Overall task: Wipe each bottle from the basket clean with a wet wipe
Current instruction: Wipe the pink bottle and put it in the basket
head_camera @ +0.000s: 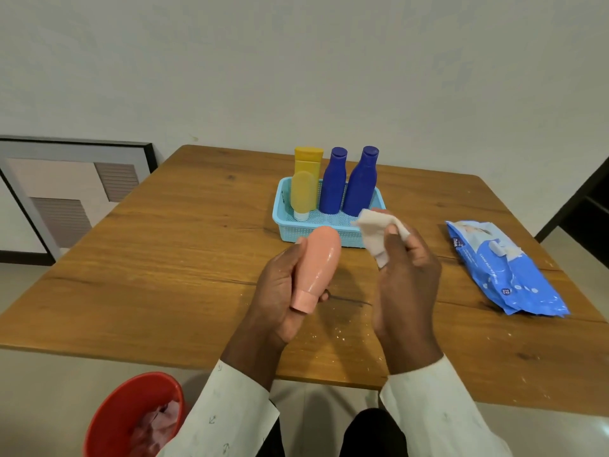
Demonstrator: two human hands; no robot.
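Note:
My left hand (280,291) grips a wet-looking pink bottle (319,258), cap end toward me, above the table's middle. To its right, a little apart from the bottle, my right hand (408,278) pinches a crumpled white wet wipe (375,232). Behind them a light blue basket (283,212) holds two yellow bottles (304,189) on the left and two dark blue bottles (334,183) on the right, all upright.
A blue pack of wet wipes (501,272) lies on the wooden table (164,258) at the right. A red bin (131,417) with used wipes stands on the floor at the lower left. A framed panel (66,192) leans against the wall at the left.

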